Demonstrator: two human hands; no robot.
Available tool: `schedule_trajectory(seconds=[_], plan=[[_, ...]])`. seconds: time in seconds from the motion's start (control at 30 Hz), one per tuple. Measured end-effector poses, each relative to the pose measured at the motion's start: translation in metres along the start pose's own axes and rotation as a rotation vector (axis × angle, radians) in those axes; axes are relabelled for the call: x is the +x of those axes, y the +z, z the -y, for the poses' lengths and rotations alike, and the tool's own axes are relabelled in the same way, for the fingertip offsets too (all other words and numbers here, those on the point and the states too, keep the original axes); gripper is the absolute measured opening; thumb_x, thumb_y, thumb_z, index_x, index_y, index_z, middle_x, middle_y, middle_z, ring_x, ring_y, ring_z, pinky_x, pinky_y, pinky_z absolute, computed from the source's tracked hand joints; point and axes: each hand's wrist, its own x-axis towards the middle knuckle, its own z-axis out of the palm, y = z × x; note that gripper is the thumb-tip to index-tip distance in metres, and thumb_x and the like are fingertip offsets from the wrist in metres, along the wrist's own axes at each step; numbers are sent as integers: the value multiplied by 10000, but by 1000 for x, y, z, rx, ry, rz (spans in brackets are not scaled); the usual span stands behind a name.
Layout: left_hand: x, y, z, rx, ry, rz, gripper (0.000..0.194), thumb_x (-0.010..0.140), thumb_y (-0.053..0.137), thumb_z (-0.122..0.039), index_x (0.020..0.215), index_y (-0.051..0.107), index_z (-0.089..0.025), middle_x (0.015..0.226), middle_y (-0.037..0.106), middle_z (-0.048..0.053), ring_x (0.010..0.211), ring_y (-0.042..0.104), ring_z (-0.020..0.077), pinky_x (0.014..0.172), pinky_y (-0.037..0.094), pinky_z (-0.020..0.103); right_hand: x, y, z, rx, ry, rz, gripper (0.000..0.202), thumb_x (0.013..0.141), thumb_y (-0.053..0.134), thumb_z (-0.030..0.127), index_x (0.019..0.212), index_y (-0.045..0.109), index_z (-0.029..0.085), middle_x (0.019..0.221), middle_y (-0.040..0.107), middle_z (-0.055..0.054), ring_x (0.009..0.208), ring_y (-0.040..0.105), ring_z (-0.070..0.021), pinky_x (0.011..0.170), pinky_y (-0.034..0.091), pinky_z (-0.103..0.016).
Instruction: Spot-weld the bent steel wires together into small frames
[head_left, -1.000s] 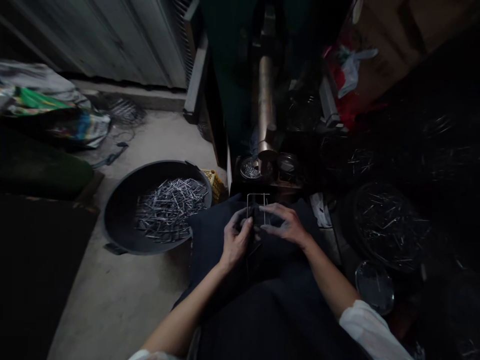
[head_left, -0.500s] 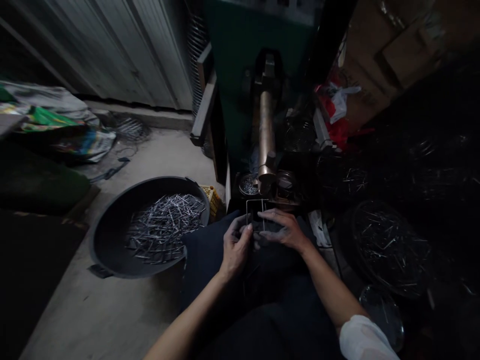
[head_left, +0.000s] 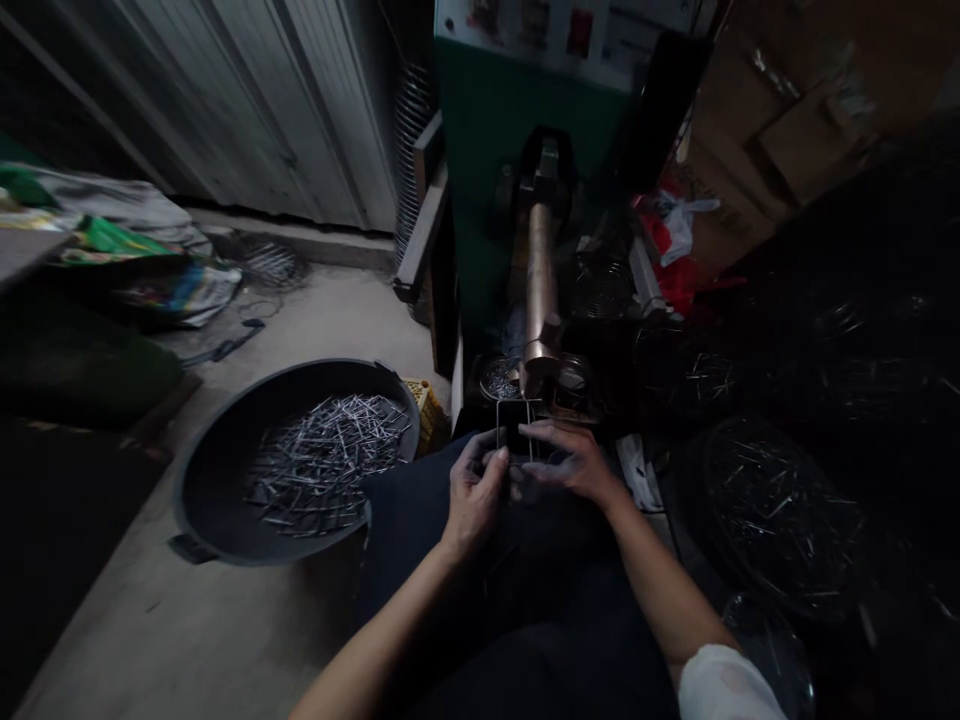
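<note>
Near the metal rod point(head_left: 538, 285): wire frame point(head_left: 514, 401), between both hands; contact with rod unclear.
Frame: lining-up, I'd judge; next move likely calls for steady fingers.
Left hand point(head_left: 475, 490): thumb and fingers pinching one side.
Right hand point(head_left: 574, 455): thumb and forefinger parted, tips at other side; firmness can't be told.

Machine panel point(head_left: 562, 32) cut off at top, its markings blurred, wire frame point(head_left: 514, 401) partly hidden by fingers point(head_left: 491, 472)

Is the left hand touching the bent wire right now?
Touching: the head view shows the left hand holding the bent wire, whose left leg runs down into the grip at the thumb.
</note>
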Motion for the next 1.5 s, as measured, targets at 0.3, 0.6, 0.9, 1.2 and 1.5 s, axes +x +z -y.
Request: schedule_trajectory(seconds=[0.3,0.6,0.9,1.2,1.5], plan=[[7,0,1,48,7,-32,401,837,725,-437,1119,598,-182,570,621,-55,415,548,103,435,438,194,3,3,-4,28,90,-60,507,786,833,388,1250,672,258,1102,718,-53,1026,681,-214,912,546,-332],[67,4,-12,43,96,20,396,841,707,-435,1095,567,-165,606,657,-31,406,556,102,413,435,186,27,-7,-29,106,195,-226,225,889,709,413,827,718,197,816,670,-23,799,631,-175,777,502,-309],[83,8,-16,77,129,6,407,837,699,-442,1103,556,-169,595,636,-45,396,535,95,399,417,181,40,-5,-33,101,230,-311,217,888,674,396,836,728,192,814,678,-24,807,626,-174,796,500,-309],[84,8,-11,141,171,-55,358,855,677,-434,1072,559,-174,566,604,-56,382,468,78,389,363,177,23,-4,-35,150,336,-370,205,856,705,391,891,750,194,850,706,-27,832,649,-179,817,516,-318],[29,-47,-18,117,146,-259,415,787,760,-412,1084,582,-182,572,613,-63,400,507,83,422,396,176,-74,-11,-32,508,580,-360,558,699,865,385,1212,691,252,1137,731,-68,1000,699,-219,906,575,-389]])
